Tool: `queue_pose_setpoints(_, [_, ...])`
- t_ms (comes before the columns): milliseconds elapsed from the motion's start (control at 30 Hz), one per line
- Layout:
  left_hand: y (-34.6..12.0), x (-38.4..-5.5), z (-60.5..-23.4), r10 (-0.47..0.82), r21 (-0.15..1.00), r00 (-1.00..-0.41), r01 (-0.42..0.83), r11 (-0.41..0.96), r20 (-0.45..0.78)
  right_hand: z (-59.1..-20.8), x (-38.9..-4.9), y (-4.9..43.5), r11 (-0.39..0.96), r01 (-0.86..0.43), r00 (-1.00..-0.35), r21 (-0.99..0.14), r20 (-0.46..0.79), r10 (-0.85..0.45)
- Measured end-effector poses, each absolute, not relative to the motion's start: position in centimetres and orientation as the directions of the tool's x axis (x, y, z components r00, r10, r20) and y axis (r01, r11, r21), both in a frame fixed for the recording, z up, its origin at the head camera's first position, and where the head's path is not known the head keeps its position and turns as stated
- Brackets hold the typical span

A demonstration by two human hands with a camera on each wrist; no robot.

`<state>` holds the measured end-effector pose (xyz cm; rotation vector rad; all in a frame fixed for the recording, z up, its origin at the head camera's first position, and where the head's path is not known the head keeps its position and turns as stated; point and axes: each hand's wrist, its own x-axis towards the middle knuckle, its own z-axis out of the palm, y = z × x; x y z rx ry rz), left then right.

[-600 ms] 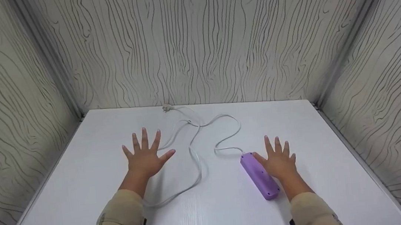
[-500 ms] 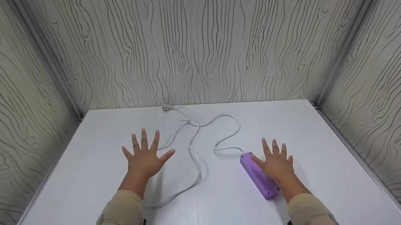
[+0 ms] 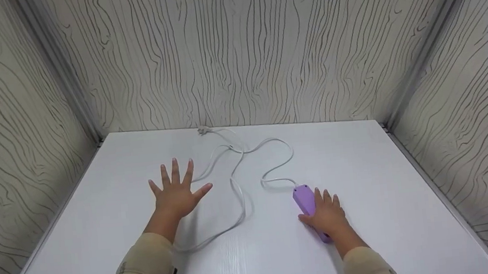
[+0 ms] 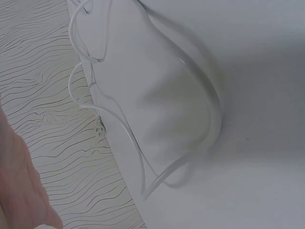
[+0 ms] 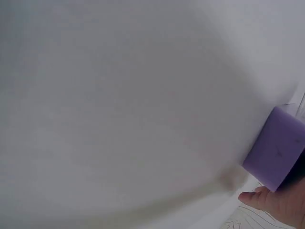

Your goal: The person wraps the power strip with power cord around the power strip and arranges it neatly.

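Observation:
A purple power strip (image 3: 303,198) lies at the right of the white table, its white cord (image 3: 276,166) running from the far end. My right hand (image 3: 327,217) is over the strip, thumb past its left side and fingers along its right side, fairly straight. In the right wrist view the thumb (image 5: 267,200) is close beside the purple end of the power strip (image 5: 276,145). My left hand (image 3: 177,199) is spread wide above the table, left of the looped cord (image 4: 209,90), holding nothing.
The plug (image 3: 203,131) lies at the table's back edge. Loops of cord cross the table's middle and pass under the left forearm. Patterned panels (image 3: 235,56) stand behind and at both sides of the white table (image 3: 257,262).
My right hand has moved left and toward the front, from beside the power strip to over it, covering its near part. The left hand and cord have stayed nearly still.

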<state>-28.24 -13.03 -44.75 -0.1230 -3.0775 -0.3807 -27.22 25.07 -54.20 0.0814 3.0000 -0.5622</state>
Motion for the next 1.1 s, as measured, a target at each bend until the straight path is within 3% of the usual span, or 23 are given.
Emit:
queue_pose_setpoints(467, [-13.0, -28.2, -45.1, 0.074, 0.254, -0.997, 0.081, 0.964, 0.036, -54.4, -27.2, 25.3, 0.929, 0.104, -0.995, -0.354, -0.032, 0.099])
queue_pose_setpoints(1100, [-12.9, -28.0, -45.5, 0.063, 0.258, -0.997, 0.07, 0.964, 0.037, -50.3, -27.5, 27.0, 0.951, 0.086, -0.996, -0.296, 0.002, 0.091])
